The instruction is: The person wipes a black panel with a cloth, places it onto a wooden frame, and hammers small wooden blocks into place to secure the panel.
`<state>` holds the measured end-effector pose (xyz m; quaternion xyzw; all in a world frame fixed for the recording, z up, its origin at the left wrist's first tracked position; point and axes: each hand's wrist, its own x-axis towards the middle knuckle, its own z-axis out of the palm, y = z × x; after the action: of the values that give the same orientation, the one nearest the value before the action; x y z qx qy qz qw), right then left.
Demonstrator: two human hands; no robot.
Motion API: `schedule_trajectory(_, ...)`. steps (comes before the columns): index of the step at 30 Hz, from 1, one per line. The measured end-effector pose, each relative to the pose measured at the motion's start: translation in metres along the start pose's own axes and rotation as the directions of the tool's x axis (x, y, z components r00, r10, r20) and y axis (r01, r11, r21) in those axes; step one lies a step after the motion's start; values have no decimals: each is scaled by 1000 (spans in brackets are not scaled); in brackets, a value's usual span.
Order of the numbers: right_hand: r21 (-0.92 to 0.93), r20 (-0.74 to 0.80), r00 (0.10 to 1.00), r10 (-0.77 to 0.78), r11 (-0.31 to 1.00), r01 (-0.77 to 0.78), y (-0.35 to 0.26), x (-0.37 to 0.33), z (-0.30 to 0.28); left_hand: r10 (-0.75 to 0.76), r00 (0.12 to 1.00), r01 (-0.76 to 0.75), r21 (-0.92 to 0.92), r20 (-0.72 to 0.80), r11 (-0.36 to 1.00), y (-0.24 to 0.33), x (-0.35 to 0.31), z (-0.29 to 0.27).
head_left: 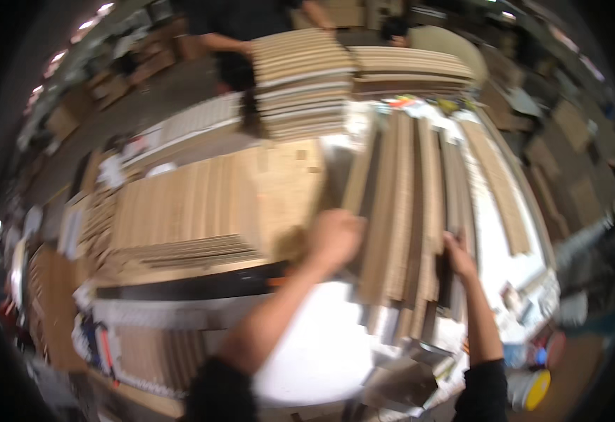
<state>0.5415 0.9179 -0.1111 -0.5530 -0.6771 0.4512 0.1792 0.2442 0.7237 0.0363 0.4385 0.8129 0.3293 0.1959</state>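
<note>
Pressing on a row of long wooden strips (pixel 402 218), the person's two hands work at the near end of it. The left hand (pixel 335 239) is curled together on the left edge of the row, and the picture is too blurred to say if it clamps a strip. The right hand (pixel 457 254) lies on the right edge of the row with fingers spread apart, touching the strips. The strips stand on edge, packed side by side, on a white worktop (pixel 314 344).

Left of the row lies a flat sheet of corrugated cardboard (pixel 202 204). Beyond the row, a tall stack of striped boards (pixel 304 81) is held by another person's arm (pixel 226 43). Right of the row, near the worktop's corner, stands a round yellow container (pixel 533 389); its contents do not show.
</note>
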Motion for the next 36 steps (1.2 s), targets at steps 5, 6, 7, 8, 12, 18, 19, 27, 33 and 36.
schedule_trajectory(5,-191,44,965,-257,946,261,-135,-111,-28,-89,995,99,-308,47,946,-18,-55,-101)
schedule_trajectory(6,-132,127,956,-265,950,281,-155,-131,-25,-26,1000,30,-441,16,897,-24,-72,-115)
schedule_trajectory(7,-141,130,953,-275,946,292,-168,-148,-15,38,999,-36,-562,-9,826,-48,-89,-117)
schedule_trajectory(8,20,285,929,-237,970,242,-179,-162,3,19,999,-31,-557,-26,830,-49,-109,-124)
schedule_trajectory(12,496,684,687,-245,846,-193,-183,-212,64,-191,981,101,-807,-16,582,-77,-204,-143)
schedule_trajectory(18,413,723,662,-196,891,-187,-198,-327,137,-367,918,262,-922,146,287,-151,-327,-172)
schedule_trajectory(19,403,725,610,-319,915,-1,-207,-349,161,-477,873,263,-925,107,275,-159,-350,-190)
schedule_trajectory(27,533,764,534,-362,821,-205,-294,-525,377,-633,620,434,-469,-465,769,-395,-512,-380)
schedule_trajectory(33,441,838,470,-278,851,-284,-307,-631,505,-512,320,794,-69,-798,604,-660,-562,-473)
schedule_trajectory(36,334,884,422,-200,902,-272,-319,-646,527,-493,202,272,-435,-847,858,-685,-584,-498)
